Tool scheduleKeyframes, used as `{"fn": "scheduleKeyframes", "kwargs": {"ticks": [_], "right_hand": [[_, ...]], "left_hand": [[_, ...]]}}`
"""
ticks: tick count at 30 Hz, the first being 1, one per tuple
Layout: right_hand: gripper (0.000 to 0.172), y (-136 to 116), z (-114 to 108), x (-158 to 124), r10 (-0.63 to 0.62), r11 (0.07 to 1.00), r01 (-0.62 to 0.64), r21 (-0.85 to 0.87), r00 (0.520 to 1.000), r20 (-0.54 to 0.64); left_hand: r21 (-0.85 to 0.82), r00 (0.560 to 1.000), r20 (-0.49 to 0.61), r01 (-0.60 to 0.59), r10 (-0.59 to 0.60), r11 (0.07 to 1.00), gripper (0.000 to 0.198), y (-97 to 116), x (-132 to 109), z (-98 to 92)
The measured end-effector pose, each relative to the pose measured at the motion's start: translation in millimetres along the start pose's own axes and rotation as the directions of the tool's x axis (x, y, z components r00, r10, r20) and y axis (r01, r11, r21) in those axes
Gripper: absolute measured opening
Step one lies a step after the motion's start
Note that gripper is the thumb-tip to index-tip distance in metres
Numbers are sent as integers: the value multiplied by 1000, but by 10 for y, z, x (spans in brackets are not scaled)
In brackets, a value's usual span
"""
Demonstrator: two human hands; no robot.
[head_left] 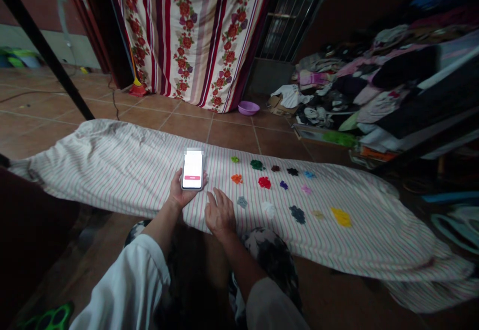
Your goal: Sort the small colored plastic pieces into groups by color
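My left hand (pixel 180 190) is wrapped round a smartphone (pixel 192 169) whose lit white screen carries a red button. Just right of the phone, my right hand (pixel 220 213) hovers over or rests on the striped cloth (pixel 123 170), fingers apart and holding nothing. Small piles sorted by colour lie on the cloth to the right: orange pieces (pixel 237 178), red pieces (pixel 264 183), dark green pieces (pixel 256 164), grey pieces (pixel 242 202), dark grey pieces (pixel 297 214) and yellow pieces (pixel 341 217), among several others. The single pieces are too small to make out.
Beyond the cloth is a tiled floor with a purple basin (pixel 249 108) and a broom (pixel 137 86). A floral striped curtain (pixel 187 36) hangs behind. Heaped clothes (pixel 337 85) fill the right side. A dark pole (pixel 48 46) slants across the left.
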State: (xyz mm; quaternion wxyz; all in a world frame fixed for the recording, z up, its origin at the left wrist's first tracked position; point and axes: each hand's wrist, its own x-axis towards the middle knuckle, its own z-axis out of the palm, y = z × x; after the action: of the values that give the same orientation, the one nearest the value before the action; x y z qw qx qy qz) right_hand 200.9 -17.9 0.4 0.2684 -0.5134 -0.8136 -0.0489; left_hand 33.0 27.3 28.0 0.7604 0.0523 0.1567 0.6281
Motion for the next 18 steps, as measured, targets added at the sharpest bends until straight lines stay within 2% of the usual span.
{"fn": "scheduleKeyframes", "kwargs": {"ticks": [12,18], "right_hand": [[37,14,4,1,-19,1000,19,-19,1000,1],[37,18,-21,9,-39,999,40,-18,999,11]], "left_hand": [[-29,1000,-27,14,-15,999,69,3,0,2],[-33,1000,-6,27,-28,999,68,-2,2,9]]}}
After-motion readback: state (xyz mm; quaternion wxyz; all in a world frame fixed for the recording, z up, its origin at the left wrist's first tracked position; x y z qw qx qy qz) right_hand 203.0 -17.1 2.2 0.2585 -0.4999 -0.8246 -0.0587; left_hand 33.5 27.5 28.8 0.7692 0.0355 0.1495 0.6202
